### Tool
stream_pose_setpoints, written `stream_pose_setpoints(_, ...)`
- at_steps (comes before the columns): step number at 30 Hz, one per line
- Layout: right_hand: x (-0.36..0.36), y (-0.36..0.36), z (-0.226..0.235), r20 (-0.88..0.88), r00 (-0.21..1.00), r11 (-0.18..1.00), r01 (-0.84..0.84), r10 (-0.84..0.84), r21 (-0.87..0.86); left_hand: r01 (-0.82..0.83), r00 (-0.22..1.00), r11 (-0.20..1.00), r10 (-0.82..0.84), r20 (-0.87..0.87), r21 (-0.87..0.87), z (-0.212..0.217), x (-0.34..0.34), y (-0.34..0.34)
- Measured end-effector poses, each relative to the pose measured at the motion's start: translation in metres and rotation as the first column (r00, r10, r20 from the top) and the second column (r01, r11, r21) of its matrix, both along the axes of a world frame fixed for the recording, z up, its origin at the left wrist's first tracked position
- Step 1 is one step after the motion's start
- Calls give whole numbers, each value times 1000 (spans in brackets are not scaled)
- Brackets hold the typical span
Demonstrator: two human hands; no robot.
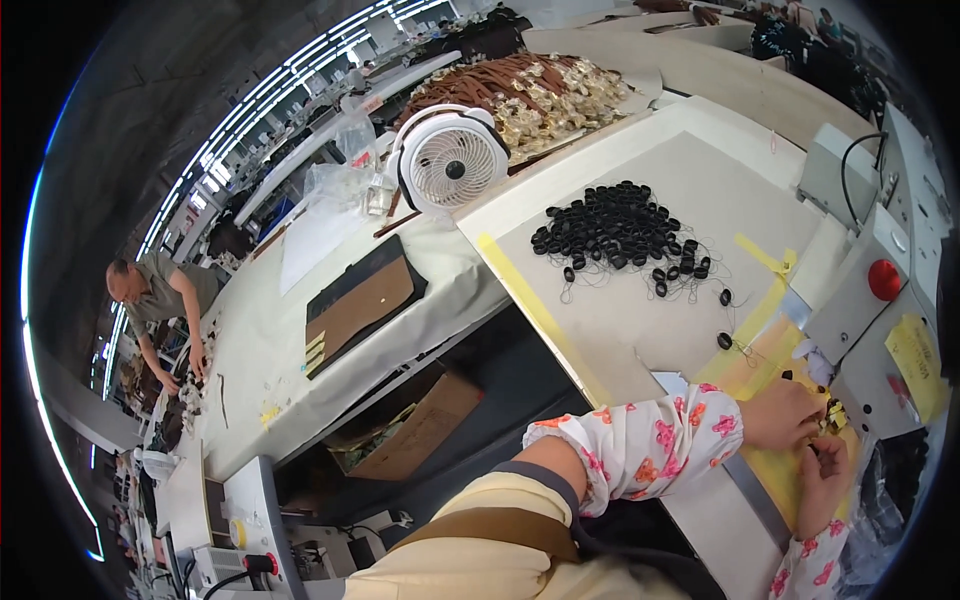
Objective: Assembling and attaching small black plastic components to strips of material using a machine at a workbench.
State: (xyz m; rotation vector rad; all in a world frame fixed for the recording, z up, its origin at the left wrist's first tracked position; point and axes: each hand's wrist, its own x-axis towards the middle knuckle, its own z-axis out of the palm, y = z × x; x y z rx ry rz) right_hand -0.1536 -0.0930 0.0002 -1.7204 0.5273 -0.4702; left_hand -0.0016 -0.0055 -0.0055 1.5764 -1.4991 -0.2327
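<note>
At the right end of the worktable, my left hand (785, 412) has its fingers bent and pressed together beside a small heap of gold-coloured metal pieces (838, 414). Close below it, my right hand (822, 485) is closed with thumb and fingertips meeting. Whatever the fingertips hold is too small and covered to name. Both forearms wear white floral sleeves. Farther up the table lies a pile of small black loops (620, 225) with loose threads. One stray black loop (724, 341) rests between the pile and my left hand.
A machine with a red button (884, 280) stands at the right. Yellow tape (530, 305) edges the table. Beyond it are a white fan (455, 170), brown straps with gold fittings (520, 95) and a brown panel (365, 305). A cardboard box (420, 430) sits underneath. Another person (165, 290) works at left.
</note>
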Motion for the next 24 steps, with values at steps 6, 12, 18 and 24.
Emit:
stream_pose_setpoints(6,-8,-2,12,3,1000,1000,3,-3,-23,-32,999,999,32,11,30,10,-9,-9)
stream_pose_setpoints(12,2,-4,-6,68,997,998,-39,41,-40,-62,995,986,49,85,158,13,1,5)
stream_pose_setpoints(18,-7,0,1,121,992,997,37,-29,-69,-29,996,999,28,85,21,18,-9,2)
stream_pose_setpoints(24,0,-10,0,63,996,969,71,-58,-235,-46,987,993,28,160,110,10,-3,5)
